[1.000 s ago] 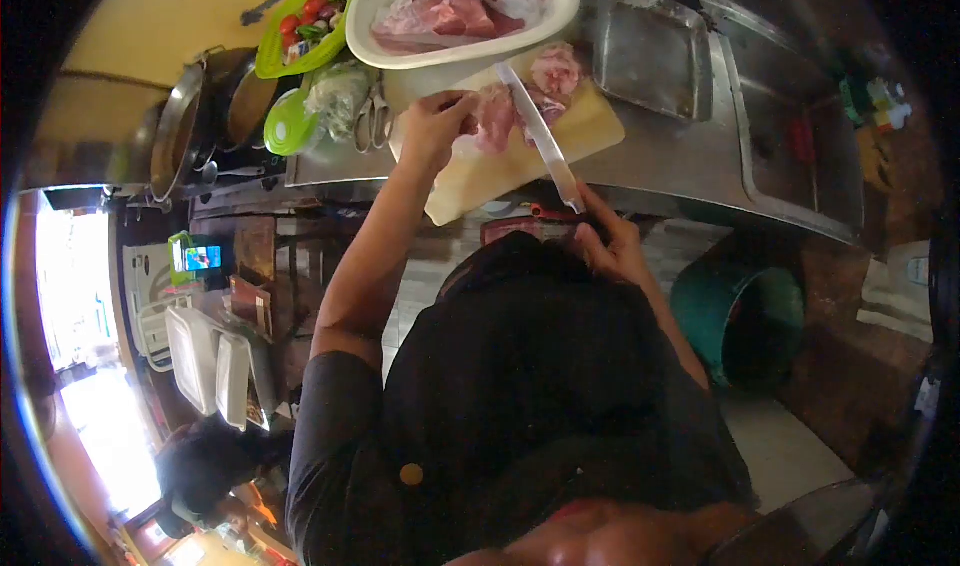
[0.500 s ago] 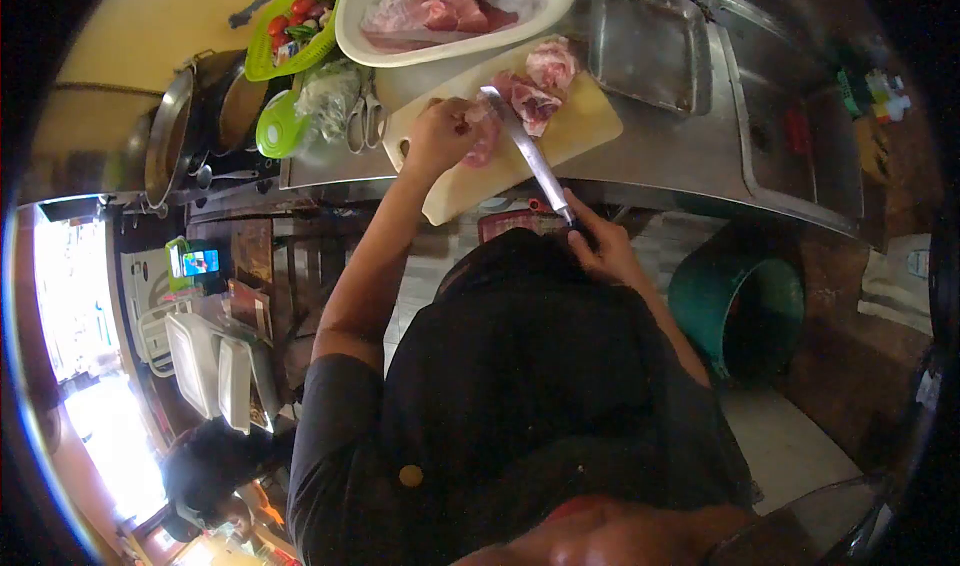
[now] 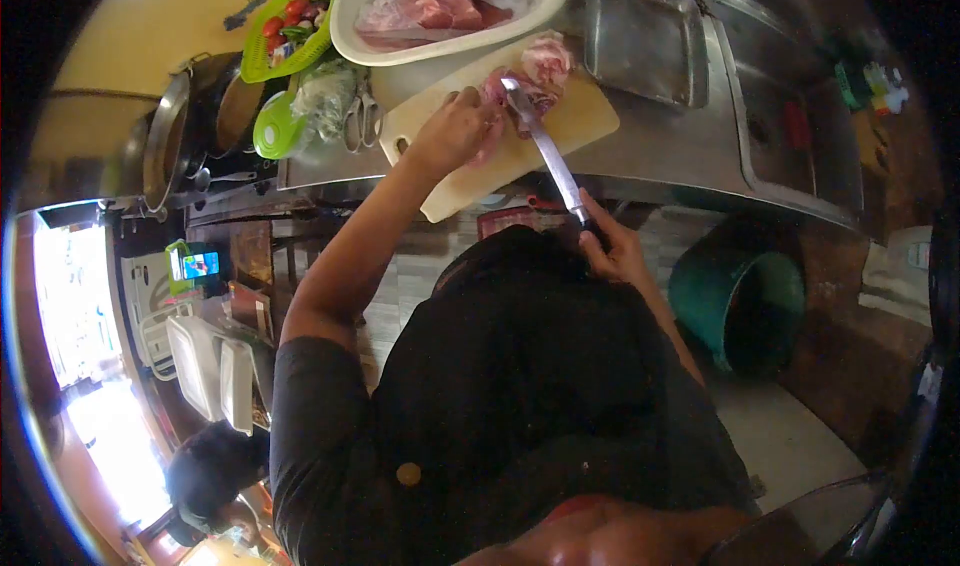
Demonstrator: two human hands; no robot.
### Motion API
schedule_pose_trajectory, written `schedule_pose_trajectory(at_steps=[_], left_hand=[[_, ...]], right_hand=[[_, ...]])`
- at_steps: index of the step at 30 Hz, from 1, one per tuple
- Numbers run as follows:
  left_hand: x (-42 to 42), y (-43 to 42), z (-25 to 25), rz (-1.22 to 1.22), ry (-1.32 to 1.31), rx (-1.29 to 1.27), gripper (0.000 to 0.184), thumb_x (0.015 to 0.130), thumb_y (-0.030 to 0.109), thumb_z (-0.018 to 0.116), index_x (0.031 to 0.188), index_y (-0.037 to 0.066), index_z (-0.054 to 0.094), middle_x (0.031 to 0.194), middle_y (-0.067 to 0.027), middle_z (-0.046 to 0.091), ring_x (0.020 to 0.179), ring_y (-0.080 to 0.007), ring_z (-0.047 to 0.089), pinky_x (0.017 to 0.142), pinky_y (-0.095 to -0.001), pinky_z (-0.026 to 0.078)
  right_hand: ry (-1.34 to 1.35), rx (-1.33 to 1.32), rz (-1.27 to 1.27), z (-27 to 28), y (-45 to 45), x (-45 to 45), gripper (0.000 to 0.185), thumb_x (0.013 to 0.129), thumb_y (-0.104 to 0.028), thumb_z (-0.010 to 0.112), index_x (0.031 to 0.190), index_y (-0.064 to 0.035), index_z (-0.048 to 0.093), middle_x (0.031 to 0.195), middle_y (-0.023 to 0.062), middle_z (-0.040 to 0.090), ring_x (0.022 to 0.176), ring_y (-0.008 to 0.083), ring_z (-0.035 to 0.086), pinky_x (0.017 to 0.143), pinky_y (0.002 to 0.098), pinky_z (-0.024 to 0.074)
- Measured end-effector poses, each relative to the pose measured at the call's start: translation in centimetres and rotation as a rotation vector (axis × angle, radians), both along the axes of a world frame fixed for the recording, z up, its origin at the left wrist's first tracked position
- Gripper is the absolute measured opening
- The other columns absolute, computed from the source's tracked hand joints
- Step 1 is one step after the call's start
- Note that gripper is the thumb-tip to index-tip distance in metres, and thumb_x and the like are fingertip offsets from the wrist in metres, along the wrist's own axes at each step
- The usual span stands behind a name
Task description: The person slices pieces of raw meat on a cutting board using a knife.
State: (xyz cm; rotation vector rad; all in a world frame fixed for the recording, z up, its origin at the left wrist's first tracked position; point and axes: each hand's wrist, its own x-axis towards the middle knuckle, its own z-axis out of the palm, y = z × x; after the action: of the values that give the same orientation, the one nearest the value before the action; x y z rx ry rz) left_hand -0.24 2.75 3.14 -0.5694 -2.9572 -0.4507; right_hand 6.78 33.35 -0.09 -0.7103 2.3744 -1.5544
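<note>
A long knife (image 3: 552, 156) with a dark handle is in my right hand (image 3: 613, 249), its blade pointing up and left over the cutting board (image 3: 585, 131). The blade's far end rests at the raw meat (image 3: 535, 94), beside a paler piece of meat (image 3: 547, 58). My left hand (image 3: 462, 129) has its fingers closed on meat at the board's left half, partly hidden beneath them. Just beyond the board, a white tub (image 3: 450, 52) holds large chunks of raw meat (image 3: 435, 4).
A green basket (image 3: 262, 51) of vegetables, a bag of greens (image 3: 325, 101) and scissors (image 3: 361, 123) lie left. A metal tray (image 3: 645, 41) and sink (image 3: 800, 136) are right, a green bin (image 3: 740, 306) below. Another person (image 3: 210, 476) is at lower left.
My left hand has moved slightly up and right toward the other meat. The knife's blade has shifted right, its tip now over the meat pieces.
</note>
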Motion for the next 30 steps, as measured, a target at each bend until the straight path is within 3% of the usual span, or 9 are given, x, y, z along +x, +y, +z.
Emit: schedule_pose_trajectory(at_steps=[5,10,12,15,18,21,24,27,30], left_hand=[[-0.3,-1.2,-1.7,-0.031,0.008,-0.132,0.013,0.076,0.009,0.057,0.086,0.002,0.063,0.089,-0.0171,0.057,0.089,-0.0321,0.056,0.080,-0.0418,0.047],[0.4,-0.1,0.5,0.325,0.072,0.327,0.014,0.077,0.011,0.058,0.081,-0.001,0.064,0.083,-0.0198,0.060,0.083,-0.0341,0.057,0.076,-0.0416,0.048],[0.2,-0.2,0.7,0.448,0.122,0.412,0.018,0.076,0.013,0.060,0.086,-0.001,0.064,0.082,-0.0208,0.060,0.078,-0.0351,0.058,0.072,-0.0421,0.048],[-0.2,-1.1,0.1,0.605,0.090,0.342,0.025,0.081,0.024,0.058,0.093,0.004,0.065,0.087,-0.0199,0.063,0.081,-0.0390,0.061,0.072,-0.0434,0.048],[-0.1,-1.1,0.3,0.628,-0.006,0.344,0.029,0.079,0.029,0.061,0.092,0.004,0.068,0.079,-0.0197,0.065,0.075,-0.0367,0.063,0.067,-0.0410,0.050],[-0.2,-1.4,-0.3,0.659,-0.019,0.442,0.031,0.078,0.031,0.064,0.090,0.003,0.070,0.075,-0.0173,0.067,0.069,-0.0307,0.066,0.064,-0.0371,0.051],[-0.3,-1.9,-0.9,0.688,-0.083,0.528,0.033,0.078,0.033,0.064,0.091,0.003,0.070,0.075,-0.0147,0.068,0.069,-0.0241,0.068,0.063,-0.0343,0.051],[-0.1,-1.6,-0.1,0.698,-0.122,0.530,0.033,0.079,0.033,0.064,0.091,0.003,0.070,0.072,-0.0122,0.068,0.066,-0.0207,0.067,0.062,-0.0326,0.051],[-0.1,-1.6,-0.4,0.692,-0.061,0.523,0.033,0.079,0.034,0.064,0.090,0.003,0.070,0.069,-0.0110,0.068,0.063,-0.0196,0.066,0.062,-0.0324,0.051]], right_hand=[[-0.108,0.005,0.010,0.3,0.5,0.4,0.055,0.085,-0.005,0.055,0.136,-0.0168,0.043,0.103,0.0056,0.065,0.073,0.0069,0.052,0.065,0.0218,0.0442],[-0.169,0.022,0.096,1.5,0.1,0.3,0.056,0.084,-0.010,0.056,0.138,-0.0139,0.038,0.132,0.0124,0.049,0.118,0.0280,0.051,0.098,0.0358,0.0407],[-0.165,0.021,0.119,2.0,-0.4,-0.1,0.056,0.084,-0.010,0.056,0.138,-0.0134,0.038,0.132,0.0126,0.049,0.118,0.0281,0.051,0.098,0.0353,0.0408],[-0.094,-0.015,0.133,3.0,-1.1,-0.3,0.055,0.085,-0.003,0.054,0.137,-0.0110,0.039,0.119,0.0136,0.059,0.094,0.0122,0.057,0.081,0.0251,0.0446],[0.016,-0.042,0.145,1.7,-2.2,-0.4,0.059,0.084,-0.009,0.057,0.139,-0.0155,0.036,0.127,0.0169,0.052,0.114,0.0315,0.053,0.095,0.0357,0.0431],[-0.035,0.023,0.168,1.3,-2.8,-0.1,0.062,0.083,-0.006,0.056,0.140,-0.0146,0.033,0.121,0.0201,0.055,0.107,0.0350,0.056,0.091,0.0386,0.0447],[-0.029,0.077,0.194,1.1,-3.3,-0.3,0.065,0.081,-0.004,0.055,0.141,-0.0141,0.030,0.116,0.0222,0.056,0.102,0.0383,0.056,0.089,0.0410,0.0453],[0.079,0.015,0.143,1.2,-3.9,0.1,0.058,0.083,-0.003,0.054,0.139,-0.0115,0.037,0.116,0.0201,0.057,0.099,0.0298,0.060,0.084,0.0307,0.0457],[0.038,0.008,0.146,1.0,-4.1,0.2,0.059,0.083,-0.003,0.054,0.139,-0.0127,0.037,0.112,0.0189,0.059,0.093,0.0293,0.061,0.081,0.0308,0.0470]])
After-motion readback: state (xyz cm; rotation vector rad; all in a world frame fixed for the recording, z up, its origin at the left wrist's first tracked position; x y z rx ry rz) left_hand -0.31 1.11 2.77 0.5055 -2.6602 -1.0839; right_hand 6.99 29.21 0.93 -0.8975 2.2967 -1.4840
